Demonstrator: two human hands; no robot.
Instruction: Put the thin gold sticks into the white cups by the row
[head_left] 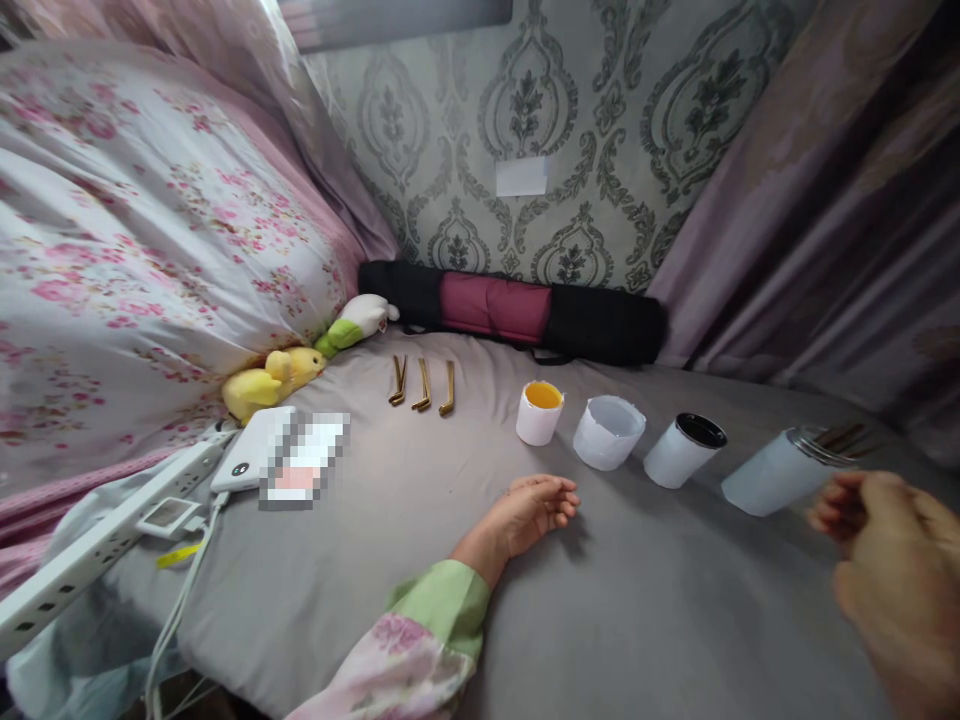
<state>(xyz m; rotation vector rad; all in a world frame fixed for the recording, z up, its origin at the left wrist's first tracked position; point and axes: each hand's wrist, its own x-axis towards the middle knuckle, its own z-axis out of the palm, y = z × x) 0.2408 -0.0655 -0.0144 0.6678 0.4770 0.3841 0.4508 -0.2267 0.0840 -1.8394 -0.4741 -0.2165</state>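
The right hand (892, 575) hovers half-open, empty, beside the utensil-holding cup (776, 472); three gold utensils (422, 385) lie beyond the slack, empty left hand (536, 510).

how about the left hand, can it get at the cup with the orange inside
Likely yes: the left hand rests on the grey sheet near the orange-lined cup, with nothing between them.

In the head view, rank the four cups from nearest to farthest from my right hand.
1. Cup with sticks, beside the right hand.
2. Black-rimmed cup, next leftward.
3. Wide white cup, further left.
4. Yellow-filled cup, leftmost.
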